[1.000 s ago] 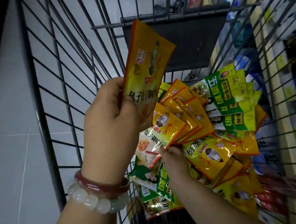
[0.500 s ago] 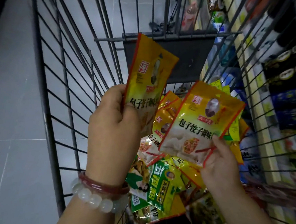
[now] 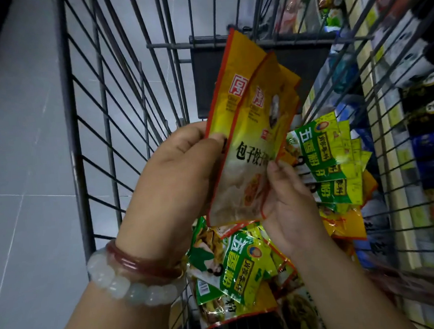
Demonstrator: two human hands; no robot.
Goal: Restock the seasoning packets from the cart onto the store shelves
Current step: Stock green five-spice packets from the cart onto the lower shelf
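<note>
Two yellow seasoning packets (image 3: 253, 125) stand upright above the wire cart (image 3: 90, 137), one overlapping the other. My left hand (image 3: 176, 182) grips their left edge, thumb on the front. My right hand (image 3: 287, 200) holds the front packet's lower right edge with curled fingers. Below and to the right, a pile of green packets (image 3: 328, 156) and more green and yellow ones (image 3: 243, 267) lies in the cart.
Store shelves (image 3: 413, 125) packed with goods run along the right, beyond the cart's wire side. A dark panel (image 3: 233, 81) closes the cart's far end. Grey tiled floor (image 3: 24, 177) lies to the left.
My right hand has lifted a second yellow packet out of the pile and brought it left against the one in my left hand. Both hands now hold the pair together.
</note>
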